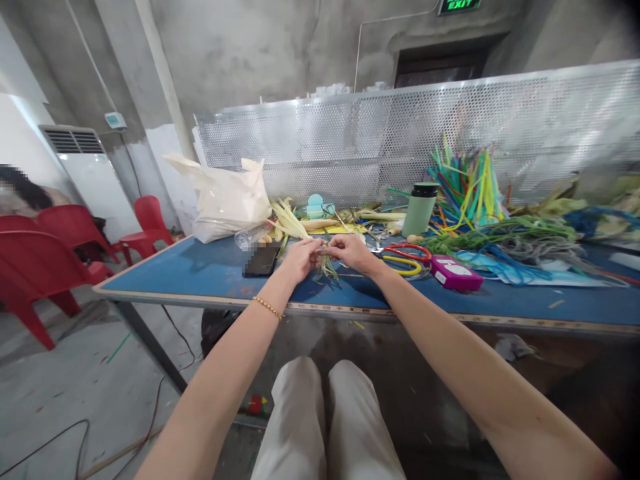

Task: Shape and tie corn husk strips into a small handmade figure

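Note:
Above the front part of the blue table, my left hand (303, 259) is closed around a pale yellow-green corn husk (291, 219) that fans out toward the upper left. My right hand (351, 252) meets it, thumb and fingers pinched at the same bundle. Thin green strands (327, 270) hang down between the two hands. What exactly the right fingertips grip is too small to make out. Just right of my right hand lie scissors with red and yellow handles (407, 257). A black phone (261, 261) rests left of my left hand.
A white plastic bag (227, 200) stands at the table's left. Behind my right hand are a green bottle (420, 210) and a heap of coloured strips (473, 187). A purple box (456, 272) and tangled cords (520, 233) lie right. Perforated metal (325, 133) borders the back.

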A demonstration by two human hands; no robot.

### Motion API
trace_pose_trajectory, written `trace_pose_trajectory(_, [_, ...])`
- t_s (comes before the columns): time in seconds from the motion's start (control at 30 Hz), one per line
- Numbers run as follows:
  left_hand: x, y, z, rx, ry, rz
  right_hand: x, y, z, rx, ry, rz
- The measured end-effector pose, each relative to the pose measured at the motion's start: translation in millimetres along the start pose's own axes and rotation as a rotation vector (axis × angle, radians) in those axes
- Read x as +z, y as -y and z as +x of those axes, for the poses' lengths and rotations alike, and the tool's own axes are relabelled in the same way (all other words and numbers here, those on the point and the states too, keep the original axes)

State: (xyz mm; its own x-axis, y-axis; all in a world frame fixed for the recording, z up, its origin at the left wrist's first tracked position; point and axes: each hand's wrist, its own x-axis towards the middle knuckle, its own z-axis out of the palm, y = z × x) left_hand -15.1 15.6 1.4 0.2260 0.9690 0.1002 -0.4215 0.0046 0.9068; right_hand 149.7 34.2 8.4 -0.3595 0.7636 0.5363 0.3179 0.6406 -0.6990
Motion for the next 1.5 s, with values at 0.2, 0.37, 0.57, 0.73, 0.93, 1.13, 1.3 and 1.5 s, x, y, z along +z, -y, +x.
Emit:
trace_pose_trajectory(0.2, [1.6,1,-2,0.047,-0.040,0.077,1,5,-3,0.008,0.048,0.039])
trace_pose_trajectory(0.37, [3.3,-1,-5,0.070,-0.075,0.136,-1,7,-2,0.013,0.064,0.037])
trace_pose_trajectory(0.57, [2.0,0,-7,0.118,-0.026,0.119,0,8,-3,0.047,0.048,0.063])
trace_pose_trajectory(0.73, [-1.8,5,-3,0.175,-0.075,0.114,-3,13,-4,0.063,0.005,0.025])
trace_pose_trajectory(0.93, [-4.7,9,2,0.198,-0.097,0.194,-7,19,-4,0.049,-0.112,-0.025])
trace_pose_trajectory(1.13, [0.1,7,-3,0.196,-0.069,0.203,-5,20,-5,0.048,-0.076,0.016])
trace_pose_trajectory(1.3, [4.3,4,-8,0.211,-0.065,0.222,-4,13,-4,0.075,-0.085,0.037])
trace_pose_trajectory(1.5, [3.9,6,-4,0.247,-0.117,0.237,-1,11,-2,0.058,-0.092,0.025])
